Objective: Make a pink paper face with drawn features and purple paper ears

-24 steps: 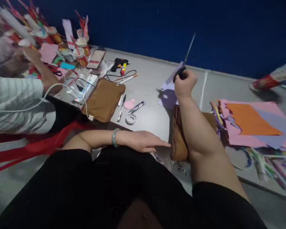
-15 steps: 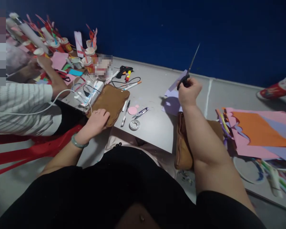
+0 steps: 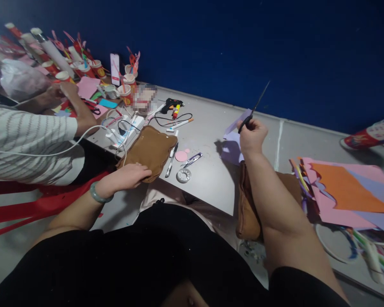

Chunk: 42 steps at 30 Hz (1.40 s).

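My right hand (image 3: 253, 136) is closed round the dark handles of a pair of scissors (image 3: 258, 100). The blades point up and away, raised above the table. Lilac paper (image 3: 232, 152) lies folded or cut below that hand, partly shaded. My left hand (image 3: 129, 177) lies on the front edge of a brown cushion (image 3: 152, 149), fingers stretched to the right. Beside this cushion are a pen (image 3: 171, 161), a pink paper circle (image 3: 181, 156), thread snips (image 3: 193, 159) and a white ring-shaped roll (image 3: 183, 175). Under my right forearm sits another brown cushion (image 3: 248, 209).
A glue gun (image 3: 173, 105) with its cord and a power strip (image 3: 128, 130) lie at the back left. Paper cups (image 3: 126, 94) crowd the left, where a co-worker's arm (image 3: 81, 113) reaches in. Coloured sheets (image 3: 348, 185) spread at the right.
The view has tilted, so everything sits lower. My left hand has slid toward the cushion's front edge, fingers now pointing right. My right hand still has the scissors.
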Each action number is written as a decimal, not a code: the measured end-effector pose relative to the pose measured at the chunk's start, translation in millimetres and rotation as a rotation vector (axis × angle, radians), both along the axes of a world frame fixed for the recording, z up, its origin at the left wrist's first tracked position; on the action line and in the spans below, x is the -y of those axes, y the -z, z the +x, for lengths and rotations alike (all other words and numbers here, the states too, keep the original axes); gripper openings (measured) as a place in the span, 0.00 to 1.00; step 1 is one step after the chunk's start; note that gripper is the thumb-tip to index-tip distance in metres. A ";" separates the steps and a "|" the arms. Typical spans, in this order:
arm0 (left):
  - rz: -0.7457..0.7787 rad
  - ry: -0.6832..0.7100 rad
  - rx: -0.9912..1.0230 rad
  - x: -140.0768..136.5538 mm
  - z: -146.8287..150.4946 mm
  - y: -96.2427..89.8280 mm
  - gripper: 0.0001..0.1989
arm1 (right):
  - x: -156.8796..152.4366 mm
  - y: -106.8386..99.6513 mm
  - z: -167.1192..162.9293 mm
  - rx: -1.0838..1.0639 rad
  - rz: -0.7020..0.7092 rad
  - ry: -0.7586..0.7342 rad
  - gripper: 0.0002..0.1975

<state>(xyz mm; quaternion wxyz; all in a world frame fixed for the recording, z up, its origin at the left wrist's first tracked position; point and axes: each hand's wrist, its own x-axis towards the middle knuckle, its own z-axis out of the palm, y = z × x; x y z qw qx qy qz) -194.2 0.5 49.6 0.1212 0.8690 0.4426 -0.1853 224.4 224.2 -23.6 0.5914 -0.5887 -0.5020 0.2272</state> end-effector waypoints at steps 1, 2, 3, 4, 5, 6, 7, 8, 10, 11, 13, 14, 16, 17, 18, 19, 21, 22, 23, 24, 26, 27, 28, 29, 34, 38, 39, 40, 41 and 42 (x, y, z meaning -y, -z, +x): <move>-0.063 -0.014 0.009 -7.1 5.0 -6.3 0.05 | -0.5 0.4 -1.8 -0.036 0.009 -0.022 0.19; -0.134 -0.019 0.044 -17.0 12.4 -13.1 0.08 | -0.3 0.2 -4.1 -0.078 0.018 -0.056 0.19; -0.197 -0.007 0.130 -29.9 22.4 -19.6 0.14 | 0.8 -0.6 -7.0 -0.125 0.024 -0.100 0.18; -0.251 0.027 0.256 -45.7 35.0 -25.1 0.18 | 2.8 -1.9 -10.2 -0.170 0.025 -0.151 0.17; -0.274 0.064 0.390 -64.1 50.2 -29.2 0.20 | 5.8 -3.8 -13.5 -0.207 0.020 -0.201 0.17; -0.258 0.074 0.528 -84.6 67.4 -31.4 0.20 | 9.5 -6.1 -16.9 -0.237 0.007 -0.251 0.17; -0.238 0.044 0.661 -106.3 86.2 -31.6 0.20 | 13.7 -8.6 -20.0 -0.260 -0.009 -0.297 0.17; -0.188 -0.020 0.804 -128.1 105.8 -29.9 0.19 | 18.1 -11.2 -22.7 -0.274 -0.025 -0.337 0.17; -0.113 -0.157 0.990 -168.0 144.6 -22.5 0.15 | 26.2 -15.5 -26.4 -0.270 -0.050 -0.402 0.19; -0.106 -0.225 1.042 -184.1 162.0 -17.6 0.15 | 29.4 -17.1 -27.4 -0.260 -0.053 -0.417 0.20; -0.223 -0.315 1.095 -205.7 189.3 -7.1 0.17 | 33.4 -19.0 -27.8 -0.243 -0.051 -0.423 0.22; -0.317 -0.344 1.127 -211.3 198.2 -2.1 0.18 | 34.3 -19.3 -27.3 -0.238 -0.049 -0.420 0.23; -0.478 -0.393 1.194 -215.1 206.9 6.7 0.17 | 34.8 -19.2 -25.5 -0.232 -0.050 -0.410 0.24; -0.539 -0.406 1.216 -214.7 207.4 10.0 0.16 | 34.8 -18.9 -24.5 -0.230 -0.052 -0.404 0.24; -0.571 -0.403 1.239 -213.9 206.2 12.4 0.14 | 34.9 -18.7 -23.5 -0.229 -0.054 -0.398 0.24; -0.582 -0.406 1.260 -213.0 204.0 13.9 0.12 | 35.0 -18.5 -22.5 -0.228 -0.057 -0.391 0.23; -0.604 -0.394 1.305 -212.4 199.5 13.8 0.09 | 35.5 -18.4 -20.8 -0.228 -0.063 -0.377 0.23; -0.619 -0.386 1.314 -212.6 198.0 12.7 0.09 | 35.8 -18.5 -20.0 -0.229 -0.062 -0.367 0.24; -0.638 -0.375 1.314 -212.8 197.3 11.3 0.09 | 36.0 -18.6 -19.3 -0.229 -0.055 -0.352 0.25; -0.656 -0.365 1.310 -212.8 197.5 9.7 0.09 | 36.1 -18.7 -18.5 -0.226 -0.043 -0.337 0.27; -0.678 -0.356 1.295 -211.4 199.7 7.4 0.09 | 35.8 -18.4 -16.8 -0.211 -0.015 -0.307 0.29; -0.684 -0.361 1.293 -210.0 201.2 7.0 0.09 | 35.4 -18.0 -15.9 -0.200 -0.002 -0.294 0.30; -0.687 -0.377 1.294 -208.5 202.7 6.9 0.09 | 34.9 -17.3 -15.0 -0.189 0.009 -0.282 0.31; -0.691 -0.398 1.300 -206.9 203.8 7.3 0.09 | 34.2 -16.5 -14.1 -0.177 0.017 -0.270 0.31; -0.674 -0.472 1.383 -207.1 199.5 10.5 0.08 | 31.2 -13.2 -10.0 -0.160 0.054 -0.192 0.29; -0.654 -0.500 1.432 -213.1 192.7 11.9 0.11 | 30.4 -13.7 -8.9 -0.235 0.046 -0.208 0.28; -0.647 -0.517 1.438 -213.8 192.4 12.4 0.12 | 30.4 -13.9 -9.3 -0.249 0.038 -0.220 0.28; -0.640 -0.536 1.445 -214.0 192.8 12.9 0.14 | 30.6 -14.0 -9.9 -0.254 0.030 -0.229 0.27; -0.640 -0.553 1.446 -213.7 193.7 13.5 0.17 | 30.9 -14.1 -10.7 -0.251 0.023 -0.230 0.27; -0.645 -0.567 1.441 -213.0 194.8 14.0 0.20 | 31.4 -14.2 -11.6 -0.240 0.015 -0.228 0.27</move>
